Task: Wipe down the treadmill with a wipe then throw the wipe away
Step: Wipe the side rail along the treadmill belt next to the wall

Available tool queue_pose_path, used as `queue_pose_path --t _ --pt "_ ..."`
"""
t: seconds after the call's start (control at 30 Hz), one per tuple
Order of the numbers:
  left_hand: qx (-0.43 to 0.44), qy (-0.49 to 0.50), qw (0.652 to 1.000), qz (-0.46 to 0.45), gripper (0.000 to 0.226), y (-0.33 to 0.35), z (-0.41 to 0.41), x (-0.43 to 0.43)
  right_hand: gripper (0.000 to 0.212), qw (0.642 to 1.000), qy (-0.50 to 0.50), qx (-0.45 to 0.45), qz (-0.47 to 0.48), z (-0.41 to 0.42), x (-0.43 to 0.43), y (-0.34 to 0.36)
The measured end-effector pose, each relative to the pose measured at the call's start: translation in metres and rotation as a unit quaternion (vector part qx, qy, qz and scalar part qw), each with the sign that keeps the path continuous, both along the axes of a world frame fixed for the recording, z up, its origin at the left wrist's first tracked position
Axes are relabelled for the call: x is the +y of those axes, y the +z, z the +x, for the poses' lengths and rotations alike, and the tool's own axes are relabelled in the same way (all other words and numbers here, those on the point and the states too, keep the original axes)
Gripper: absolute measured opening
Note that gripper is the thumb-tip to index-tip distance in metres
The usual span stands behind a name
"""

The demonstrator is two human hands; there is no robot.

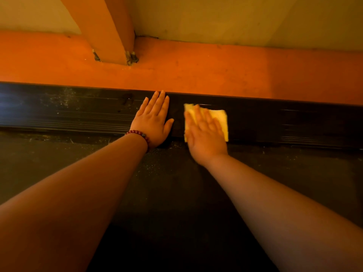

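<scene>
The treadmill's black ribbed side rail (68,112) runs across the view, with the dark belt (176,193) below it. A pale yellow folded wipe (220,116) lies flat on the rail. My right hand (204,134) presses on the wipe with straight, spread fingers and looks slightly blurred. My left hand (155,122), with a red bead bracelet at the wrist, rests flat on the rail just left of the wipe, fingers straight.
An orange frame beam (216,75) runs along the far side of the rail, with an orange upright post (106,30) bolted to it. Dust specks show on the rail's left part. A pale floor or wall lies beyond.
</scene>
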State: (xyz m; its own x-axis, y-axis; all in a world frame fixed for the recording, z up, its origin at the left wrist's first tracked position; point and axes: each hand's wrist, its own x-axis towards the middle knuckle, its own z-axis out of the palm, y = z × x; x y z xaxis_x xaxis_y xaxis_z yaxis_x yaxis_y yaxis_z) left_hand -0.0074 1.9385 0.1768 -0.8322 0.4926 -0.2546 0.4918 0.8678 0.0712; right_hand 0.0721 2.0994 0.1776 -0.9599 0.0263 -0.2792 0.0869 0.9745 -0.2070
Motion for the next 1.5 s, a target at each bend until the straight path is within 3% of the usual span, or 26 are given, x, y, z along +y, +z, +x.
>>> queue_pose_path --t 0.1,0.27,0.33,0.5,0.6,0.67,0.77,0.83,1.03,1.1,1.17,1.27,1.33,1.4,1.5 --pt "-0.015 -0.006 1.0 -0.001 0.067 0.003 -0.003 -0.001 0.054 0.998 0.057 -0.012 -0.007 -0.001 0.008 0.001" --pt "-0.012 -0.035 0.999 0.006 0.069 0.005 -0.008 -0.016 0.055 0.983 -0.181 -0.017 0.022 0.004 0.046 -0.002" --pt "-0.004 -0.051 0.999 0.007 0.068 0.003 -0.007 -0.021 0.056 0.978 -0.201 -0.037 0.03 0.001 0.041 -0.002" --pt "0.005 -0.051 0.999 0.003 0.066 -0.001 -0.003 -0.02 0.055 0.998 0.049 -0.031 0.003 -0.003 0.006 0.003" --pt "0.005 -0.053 0.999 0.007 0.066 0.0 -0.003 -0.02 0.054 0.992 0.124 -0.027 0.014 -0.005 0.012 0.002" --pt "0.002 -0.058 0.998 0.008 0.066 0.0 -0.004 -0.021 0.053 0.998 0.058 -0.022 0.013 -0.005 0.028 0.001" --pt "0.006 -0.055 0.998 0.006 0.066 -0.001 -0.003 -0.021 0.054 0.989 -0.141 -0.025 0.034 0.0 0.046 -0.002" --pt "0.011 -0.055 0.998 0.006 0.065 -0.002 -0.004 -0.021 0.055 0.981 -0.184 -0.038 0.04 0.0 0.041 -0.002" --pt "-0.001 -0.049 0.999 0.008 0.066 0.0 -0.004 -0.02 0.054 0.995 0.091 -0.025 0.017 -0.003 0.01 0.002" --pt "-0.007 -0.048 0.999 0.017 0.067 0.003 -0.006 -0.021 0.053 0.993 0.115 -0.025 0.019 -0.005 0.02 0.003" --pt "-0.003 -0.058 0.998 0.02 0.068 0.006 -0.01 -0.024 0.053 0.998 0.051 -0.033 0.009 -0.008 0.036 0.005" --pt "0.005 -0.061 0.998 0.019 0.068 0.006 -0.014 -0.027 0.054 0.991 -0.124 -0.048 0.018 -0.016 0.053 0.004" --pt "0.007 -0.047 0.999 0.024 0.069 0.003 -0.016 -0.029 0.055 0.984 -0.169 -0.056 0.025 -0.021 0.044 0.003" --pt "0.006 -0.039 0.999 0.031 0.068 0.0 -0.016 -0.03 0.056 0.994 -0.095 -0.049 0.017 -0.022 0.022 0.004" --pt "0.0 -0.03 0.999 0.045 0.067 -0.002 -0.015 -0.03 0.054 0.994 0.108 -0.026 -0.006 -0.016 -0.009 0.005"
